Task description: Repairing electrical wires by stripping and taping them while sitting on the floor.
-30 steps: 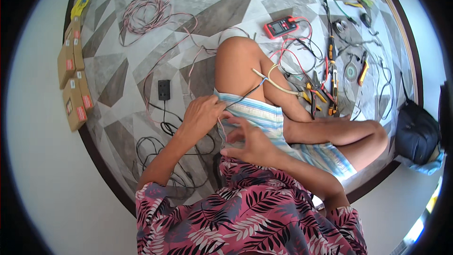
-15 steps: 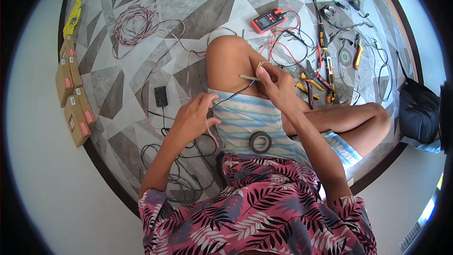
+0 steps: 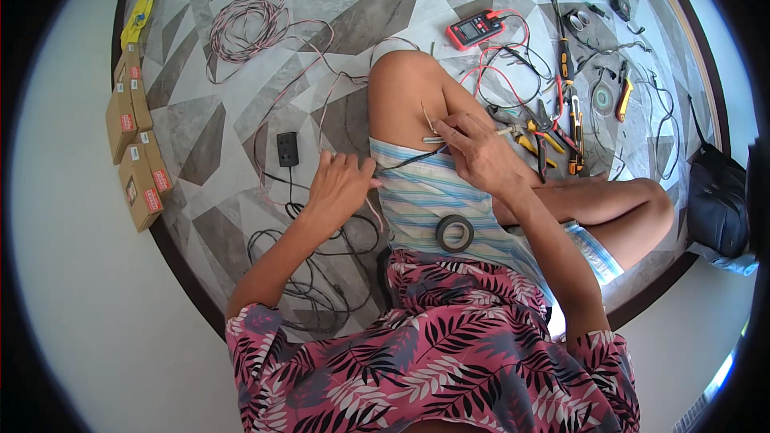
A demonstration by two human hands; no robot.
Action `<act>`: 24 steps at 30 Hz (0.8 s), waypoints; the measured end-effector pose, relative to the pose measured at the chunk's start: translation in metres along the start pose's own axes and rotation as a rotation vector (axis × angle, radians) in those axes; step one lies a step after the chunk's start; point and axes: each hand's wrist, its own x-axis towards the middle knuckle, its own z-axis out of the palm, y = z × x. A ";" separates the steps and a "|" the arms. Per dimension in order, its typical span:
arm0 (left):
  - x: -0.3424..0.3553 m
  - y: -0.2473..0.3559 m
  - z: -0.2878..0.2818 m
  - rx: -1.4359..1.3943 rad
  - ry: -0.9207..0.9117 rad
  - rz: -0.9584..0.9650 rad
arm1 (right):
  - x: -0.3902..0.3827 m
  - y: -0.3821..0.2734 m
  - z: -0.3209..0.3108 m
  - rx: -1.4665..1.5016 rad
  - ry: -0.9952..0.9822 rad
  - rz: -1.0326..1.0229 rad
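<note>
A short black wire [image 3: 413, 160] stretches over my bent leg between my two hands. My left hand [image 3: 341, 184] has its back up, fingers closed around the wire's left end; a pinkish wire [image 3: 375, 213] trails out below it. My right hand [image 3: 485, 152] pinches the other end by the thigh. Past its fingertips stick out a thin bare strand [image 3: 426, 115] and a pale tube-like piece [image 3: 433, 139]. Its fingers partly hide where these meet. On my lap, over the striped shorts, lies a roll of black tape [image 3: 455, 233].
To the right lie a red multimeter [image 3: 475, 30] with leads, pliers [image 3: 545, 136], a utility knife [image 3: 576, 132] and a yellow-handled cutter [image 3: 624, 96]. At left are a coil of wire [image 3: 249, 28], a black socket [image 3: 287, 149], tangled black cable [image 3: 305, 289] and cardboard boxes [image 3: 144, 184].
My left hand has turned back-up, its fingers closing over the wire. My right hand has rolled palm-down and lowered slightly. The view has shifted a little.
</note>
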 end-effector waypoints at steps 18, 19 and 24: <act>0.002 0.047 -0.026 -0.782 0.337 -0.130 | -0.008 0.014 -0.012 0.465 -0.100 0.186; 0.008 0.054 -0.020 -0.672 0.421 -0.110 | -0.009 0.013 -0.013 0.535 -0.143 0.279; 0.018 0.056 -0.002 -0.564 0.435 -0.053 | -0.011 0.014 -0.011 0.370 -0.142 0.097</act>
